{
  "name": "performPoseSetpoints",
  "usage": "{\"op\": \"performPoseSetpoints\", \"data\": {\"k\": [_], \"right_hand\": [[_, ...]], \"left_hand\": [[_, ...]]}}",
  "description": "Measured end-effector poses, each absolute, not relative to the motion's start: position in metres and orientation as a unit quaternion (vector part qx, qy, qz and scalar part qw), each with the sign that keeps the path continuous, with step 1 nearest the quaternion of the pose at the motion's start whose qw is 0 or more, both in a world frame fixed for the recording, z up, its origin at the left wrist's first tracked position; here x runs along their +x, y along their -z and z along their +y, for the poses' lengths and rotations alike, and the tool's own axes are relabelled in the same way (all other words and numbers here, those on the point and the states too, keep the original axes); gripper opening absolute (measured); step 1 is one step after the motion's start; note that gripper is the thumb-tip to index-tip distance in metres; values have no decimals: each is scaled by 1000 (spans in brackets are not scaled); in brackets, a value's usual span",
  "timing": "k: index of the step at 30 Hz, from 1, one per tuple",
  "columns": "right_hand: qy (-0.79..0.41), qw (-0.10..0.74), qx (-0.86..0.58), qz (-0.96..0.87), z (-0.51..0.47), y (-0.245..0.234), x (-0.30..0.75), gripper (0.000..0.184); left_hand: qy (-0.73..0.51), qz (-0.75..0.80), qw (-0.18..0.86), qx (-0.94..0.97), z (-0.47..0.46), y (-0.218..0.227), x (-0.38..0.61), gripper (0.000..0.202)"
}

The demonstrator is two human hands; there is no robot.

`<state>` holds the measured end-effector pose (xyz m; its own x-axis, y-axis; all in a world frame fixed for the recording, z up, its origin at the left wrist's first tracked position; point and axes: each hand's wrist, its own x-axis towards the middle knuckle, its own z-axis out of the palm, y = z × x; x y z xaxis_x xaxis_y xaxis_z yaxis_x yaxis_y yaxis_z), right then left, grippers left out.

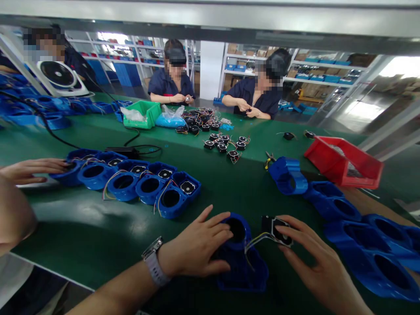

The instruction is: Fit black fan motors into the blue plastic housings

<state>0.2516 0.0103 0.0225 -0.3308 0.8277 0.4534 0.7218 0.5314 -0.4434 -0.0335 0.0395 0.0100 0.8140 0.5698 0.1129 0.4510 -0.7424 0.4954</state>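
Blue housing [236, 252] holds wires [259, 238], green bin [150, 114] plastic [134, 114]; spread left hand [197, 247] touches housing, right hand [311, 258] pinches black motor [271, 226].

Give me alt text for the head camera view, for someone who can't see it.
The wearer's right hand holds a black motor, wires trailing toward a blue housing under the left hand. More housings lie on the green table at both sides, and people work opposite.
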Motion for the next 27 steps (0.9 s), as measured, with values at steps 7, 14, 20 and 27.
{"op": "performPoseSetpoints", "data": {"k": [7,14,20,27], "right_hand": [[-36,357,-513,-780,2,-33,273,29],[-79,375,-495,-780,12,-34,254,29],[-91,380,-496,-775,5,-32,247,31],[-115,377,-471,-789,-9,-32,226,31]], "left_hand": [[-14,232,223,947,-5,-29,-28,58],[6,307,191,932,-15,-13,16,47],[-127,322,215,913,-16,-5,25,52],[-373,393,360,760,13,-34,8,27]]}}
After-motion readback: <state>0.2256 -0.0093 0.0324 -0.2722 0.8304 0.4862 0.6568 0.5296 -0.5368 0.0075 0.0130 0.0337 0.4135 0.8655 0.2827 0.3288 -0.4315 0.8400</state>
